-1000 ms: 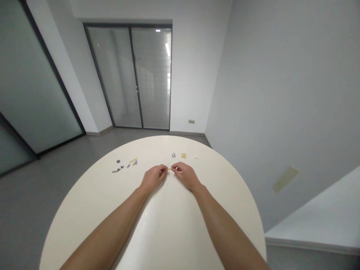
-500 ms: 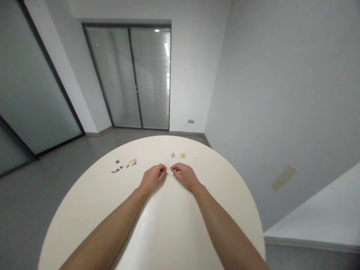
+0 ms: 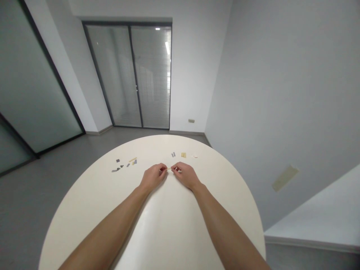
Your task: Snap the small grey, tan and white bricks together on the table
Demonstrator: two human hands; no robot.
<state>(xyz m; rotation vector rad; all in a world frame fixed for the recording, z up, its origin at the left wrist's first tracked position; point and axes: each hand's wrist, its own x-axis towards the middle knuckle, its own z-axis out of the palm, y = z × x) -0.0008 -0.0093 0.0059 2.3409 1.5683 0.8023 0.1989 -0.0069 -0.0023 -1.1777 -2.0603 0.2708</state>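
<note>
Over the white round table [image 3: 174, 228], my left hand [image 3: 153, 177] and my right hand [image 3: 186, 175] face each other, fingertips close together. Between them spans a small thin tan piece [image 3: 169, 168], pinched at its left end by my left fingers and at its right end by my right fingers. Most of it is covered, and its exact kind is too small to tell. Beyond my right hand lie two grey strips [image 3: 173, 154], a tan square piece [image 3: 183, 155] and small white pieces [image 3: 195, 156].
Left of my hands lie a dark square piece [image 3: 117, 161], a long tan strip [image 3: 133, 159], a grey strip [image 3: 114, 171] and several other small grey and yellow pieces. A wall [image 3: 281, 93] rises on the right; glass doors [image 3: 152, 82] stand behind the table.
Both hands keep their pinch on the tan piece and have barely moved. The whole view has shifted very slightly.
</note>
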